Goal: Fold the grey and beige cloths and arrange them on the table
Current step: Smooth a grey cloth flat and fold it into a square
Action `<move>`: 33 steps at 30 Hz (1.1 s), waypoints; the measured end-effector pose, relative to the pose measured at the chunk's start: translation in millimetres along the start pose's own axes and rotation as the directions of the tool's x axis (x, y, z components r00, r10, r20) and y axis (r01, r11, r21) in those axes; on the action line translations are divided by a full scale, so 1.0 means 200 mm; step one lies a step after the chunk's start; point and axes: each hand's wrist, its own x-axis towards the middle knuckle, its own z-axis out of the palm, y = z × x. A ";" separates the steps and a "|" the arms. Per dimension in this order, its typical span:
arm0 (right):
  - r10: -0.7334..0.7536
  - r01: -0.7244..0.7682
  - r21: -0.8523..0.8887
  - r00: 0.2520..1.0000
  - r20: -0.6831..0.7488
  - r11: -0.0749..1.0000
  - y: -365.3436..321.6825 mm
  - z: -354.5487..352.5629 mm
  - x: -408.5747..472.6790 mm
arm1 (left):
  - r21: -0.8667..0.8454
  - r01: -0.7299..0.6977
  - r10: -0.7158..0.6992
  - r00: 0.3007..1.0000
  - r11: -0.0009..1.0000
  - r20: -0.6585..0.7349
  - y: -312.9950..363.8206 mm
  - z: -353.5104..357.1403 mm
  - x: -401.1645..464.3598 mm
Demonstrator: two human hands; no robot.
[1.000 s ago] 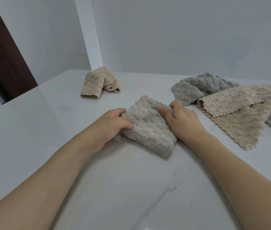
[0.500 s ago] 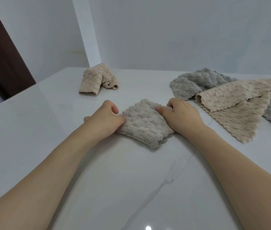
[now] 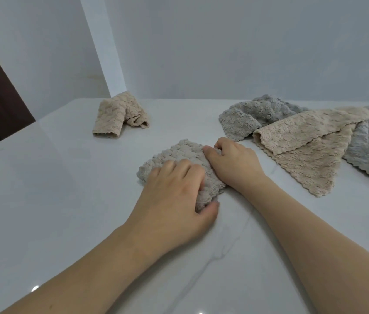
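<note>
Both hands curl, knuckles up, gripping the folded grey cloth.

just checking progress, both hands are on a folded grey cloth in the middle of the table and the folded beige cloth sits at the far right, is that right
Not quite. The head view shows the folded beige cloth at the far left of the table, not the far right. The far right holds an unfolded pile of grey and beige cloths. The rest stands: the left hand and right hand are both on the folded grey cloth in the middle.

I hold a grey waffle-textured cloth; beige folded cloth and beige scalloped cloth lie on white grey-veined table.
</note>
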 end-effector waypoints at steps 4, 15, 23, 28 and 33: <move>-0.008 0.008 0.000 1.000 -0.007 1.000 0.00 0.01 0.00 | 0.072 0.021 -0.018 0.999 0.997 -0.040 -0.01 0.01 0.01; -0.036 0.036 -0.071 0.999 0.007 0.997 0.00 0.01 0.00 | 0.116 0.080 -0.076 0.996 0.990 -0.036 -0.05 0.05 0.04; -0.023 0.026 -0.111 0.999 0.027 0.994 0.00 0.00 0.00 | 0.079 0.052 -0.064 0.985 0.996 0.158 -0.07 0.03 0.02; -0.008 0.013 -0.126 0.999 0.038 0.992 -0.01 -0.01 0.00 | 0.007 0.047 -0.047 0.951 0.999 0.306 -0.09 0.00 0.05; -0.003 0.007 -0.120 0.999 0.035 0.993 -0.02 -0.01 -0.01 | -0.010 0.046 -0.040 0.938 0.999 0.344 -0.09 -0.01 0.05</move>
